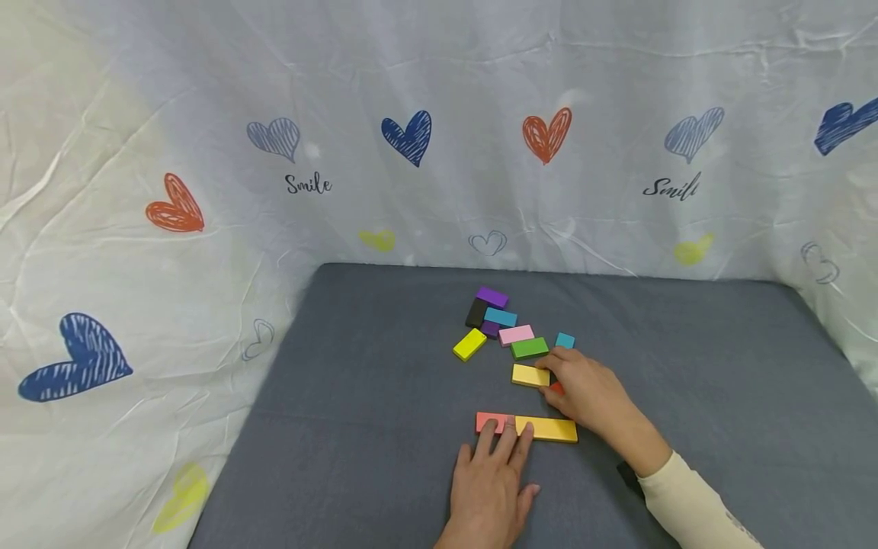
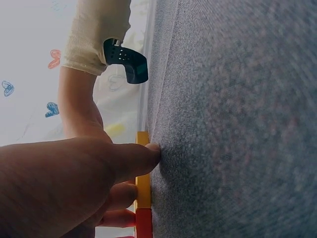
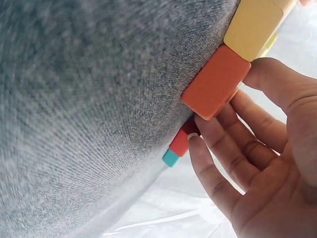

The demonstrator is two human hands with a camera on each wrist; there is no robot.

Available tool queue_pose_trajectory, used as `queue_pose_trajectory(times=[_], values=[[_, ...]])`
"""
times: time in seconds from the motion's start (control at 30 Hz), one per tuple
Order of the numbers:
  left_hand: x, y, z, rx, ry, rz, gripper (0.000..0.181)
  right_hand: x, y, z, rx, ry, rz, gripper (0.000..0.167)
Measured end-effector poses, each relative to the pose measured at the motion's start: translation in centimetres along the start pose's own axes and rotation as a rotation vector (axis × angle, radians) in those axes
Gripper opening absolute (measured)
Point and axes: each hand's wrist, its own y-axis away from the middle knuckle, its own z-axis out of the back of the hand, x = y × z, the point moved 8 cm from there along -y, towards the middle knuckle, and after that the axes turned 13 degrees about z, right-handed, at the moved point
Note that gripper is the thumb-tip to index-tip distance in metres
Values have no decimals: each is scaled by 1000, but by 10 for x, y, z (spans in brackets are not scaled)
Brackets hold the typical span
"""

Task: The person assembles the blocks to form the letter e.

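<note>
My left hand point(image 1: 485, 484) lies over a row of two wooden blocks, fingers spread and fairly straight. Its fingertips touch the salmon-red block point(image 1: 485, 421) and the orange-yellow block point(image 1: 557, 430), which lie end to end. Farther up, my right hand point(image 1: 595, 393) pinches an orange-red block point(image 3: 215, 82) between thumb and fingers; in the head view that hand mostly covers it. Against its end sits a pale yellow block point(image 1: 528, 375), near the right fingertips. In the right wrist view, a red block point(image 3: 179, 144) and a teal block point(image 3: 171, 158) appear beyond the fingers.
A loose cluster lies beyond the hands: purple point(image 1: 492, 296), black point(image 1: 476, 313), blue point(image 1: 501, 317), pink point(image 1: 516, 335), green point(image 1: 530, 348) and bright yellow point(image 1: 469, 345) blocks. A small blue block point(image 1: 565, 341) is near the right knuckles. Grey cloth point(image 1: 357, 427) covers the table; a heart-printed curtain point(image 1: 480, 76) hangs behind.
</note>
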Motion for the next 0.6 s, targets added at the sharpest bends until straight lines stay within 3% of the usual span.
queue_pose_trajectory(times=[0.6], values=[[1,2,1,-32,-3,-6,77,-2,2,4,1,-42,-35,43]])
